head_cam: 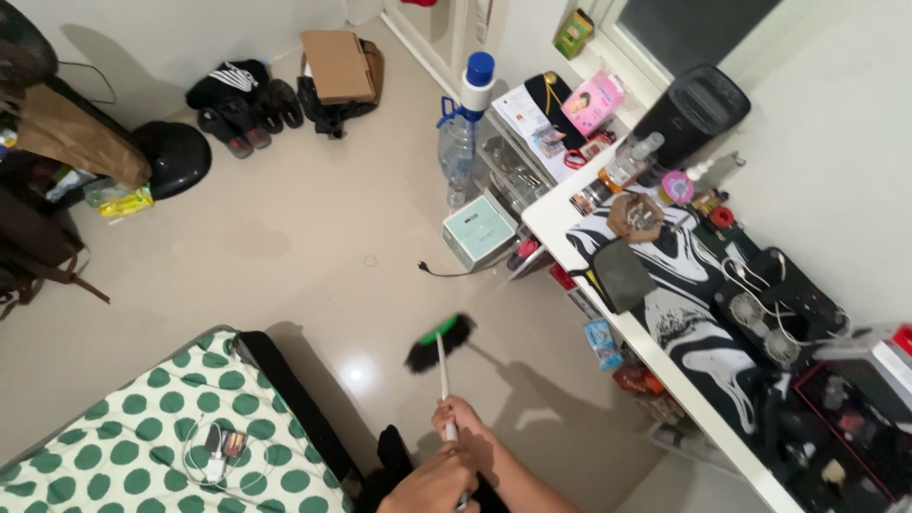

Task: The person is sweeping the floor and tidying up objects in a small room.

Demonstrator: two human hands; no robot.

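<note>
A broom with a green head and black bristles (440, 343) rests on the pale tiled floor (285, 237), between the bed and the desk. Its thin white handle (442, 375) runs down toward me. My right hand (460, 424) is closed around the handle, the forearm leading off to the lower right. Just below it my left hand (432, 484) grips the same handle at the bottom edge of the view. The lower end of the handle is hidden by my hands.
A bed with a green-dotted sheet (123, 446) and a charger cable fills the lower left. A cluttered white desk (665, 370) lines the right. A big water bottle (463, 133), a teal box (478, 231), a black floor cable (446, 273), shoes (249, 104) and a cardboard box (337, 65) lie beyond.
</note>
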